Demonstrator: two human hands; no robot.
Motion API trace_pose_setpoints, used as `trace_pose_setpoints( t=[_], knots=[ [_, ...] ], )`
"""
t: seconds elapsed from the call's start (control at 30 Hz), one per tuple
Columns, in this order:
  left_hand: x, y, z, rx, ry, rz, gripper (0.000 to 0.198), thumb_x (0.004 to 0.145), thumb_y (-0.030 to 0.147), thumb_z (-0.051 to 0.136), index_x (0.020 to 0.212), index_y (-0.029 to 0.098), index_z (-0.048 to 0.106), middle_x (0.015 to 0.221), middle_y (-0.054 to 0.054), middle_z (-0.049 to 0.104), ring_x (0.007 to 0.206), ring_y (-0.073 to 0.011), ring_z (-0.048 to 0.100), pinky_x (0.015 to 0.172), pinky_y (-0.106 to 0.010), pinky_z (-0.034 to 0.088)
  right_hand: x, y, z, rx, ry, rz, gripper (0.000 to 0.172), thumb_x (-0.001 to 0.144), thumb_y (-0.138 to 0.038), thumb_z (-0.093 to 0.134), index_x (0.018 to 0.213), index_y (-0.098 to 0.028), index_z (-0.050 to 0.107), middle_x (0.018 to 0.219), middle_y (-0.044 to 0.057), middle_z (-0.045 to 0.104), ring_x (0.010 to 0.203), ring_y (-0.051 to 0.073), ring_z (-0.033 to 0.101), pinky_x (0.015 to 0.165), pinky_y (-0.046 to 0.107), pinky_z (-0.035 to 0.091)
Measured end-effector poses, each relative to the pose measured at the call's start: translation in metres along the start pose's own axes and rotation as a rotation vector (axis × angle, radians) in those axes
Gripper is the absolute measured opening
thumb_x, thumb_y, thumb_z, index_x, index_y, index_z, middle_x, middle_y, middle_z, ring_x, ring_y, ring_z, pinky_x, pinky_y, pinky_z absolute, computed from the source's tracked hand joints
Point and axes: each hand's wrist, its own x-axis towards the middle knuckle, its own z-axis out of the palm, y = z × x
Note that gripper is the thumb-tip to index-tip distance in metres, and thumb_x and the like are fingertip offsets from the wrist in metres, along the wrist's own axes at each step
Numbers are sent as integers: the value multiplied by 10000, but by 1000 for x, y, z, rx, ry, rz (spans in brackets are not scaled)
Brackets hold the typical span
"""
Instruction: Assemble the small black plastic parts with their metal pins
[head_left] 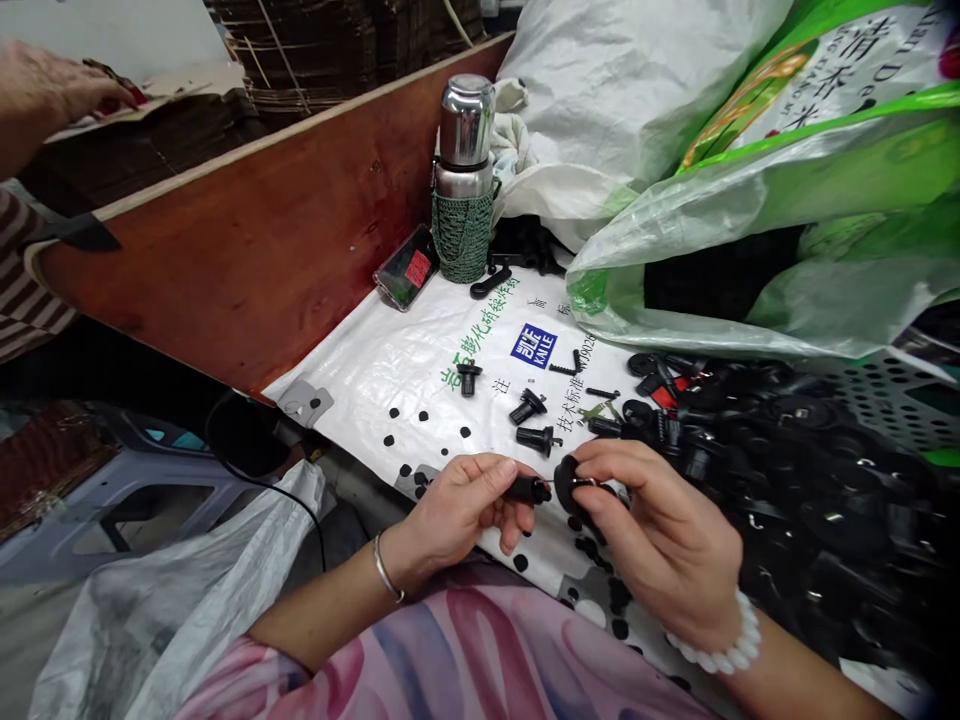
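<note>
Black cylindrical part (524, 489) held in left hand (466, 497), thumb and fingers pinched, just beside round black cap (565, 483) pinched likewise by right hand (660, 530), both at near edge of worktop (375, 380); three loose black fittings (535, 439) beyond, heaped black parts (810, 490) toward right edge, steel flask (463, 180) by far-left edge.

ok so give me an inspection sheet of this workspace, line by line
Surface: white sheet, printed, dark-spotted
Job's things: black cylindrical part and round black part in hand; loose black parts on the sheet; heap of black parts at right
Clutter: phone, flask, green-and-white bag
Left fingers: gripping the cylindrical part
Right fingers: gripping the round part
Cables: thin black cord, left of the sheet
Surroundings: wooden board, stacked cardboard, another person's hand upper left
</note>
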Motion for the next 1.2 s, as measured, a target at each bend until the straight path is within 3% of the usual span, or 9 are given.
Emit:
trace_pose_setpoints(
  t=[0.2, 0.43, 0.6, 0.8, 0.97, 1.2],
  knots=[
    [-1, -1, 2, 52, -63, -43, 414, 741, 501, 612, 799, 91, 630, 481, -4, 592, 327, -72, 494, 340, -169, 382, 1, 0, -2, -174, -125, -248, 45, 873, -171, 509, 904, -165, 540, 854, 91, 615, 734, 174, 582, 649, 318, 473],
    [2, -2, 5, 55, -57, -83, 429, 722, 523, 616, 806, 103, 608, 457, 20, 566, 307, -67, 463, 318, -170, 360, -3, 4, -1, -162, -115, -234, 59, 883, -177, 494, 918, -172, 542, 853, 92, 621, 758, 178, 594, 647, 305, 489],
    [4, -1, 8, -3, -17, -73, 406, 727, 510, 616, 765, 106, 602, 437, 30, 541, 289, -54, 429, 310, -162, 339, 0, 4, -12, -215, -207, -244, 212, 898, -152, 414, 1056, -142, 555, 954, 128, 622, 847, 209, 590, 706, 345, 472],
    [4, 1, 7, 82, -16, -46, 418, 734, 517, 606, 798, 104, 610, 460, 22, 554, 313, -55, 444, 326, -158, 334, 1, -1, -24, -244, -266, -217, 229, 854, -83, 508, 1066, -143, 569, 904, 103, 594, 789, 177, 557, 657, 302, 460],
    [1, 6, 8, 263, -29, -47, 437, 778, 511, 551, 825, 83, 632, 487, 16, 547, 345, -45, 457, 368, -156, 354, -4, 0, -30, -317, -331, -384, 263, 843, -62, 516, 1093, -134, 551, 874, 103, 614, 763, 196, 543, 669, 354, 443],
    [1, 8, 8, 406, -18, -43, 423, 796, 497, 526, 851, 88, 617, 508, 23, 533, 354, -38, 444, 367, -151, 332, -13, 1, -23, -384, -336, -292, 105, 876, -120, 509, 959, -143, 568, 750, 64, 585, 641, 156, 504, 587, 311, 405]
  ],
)
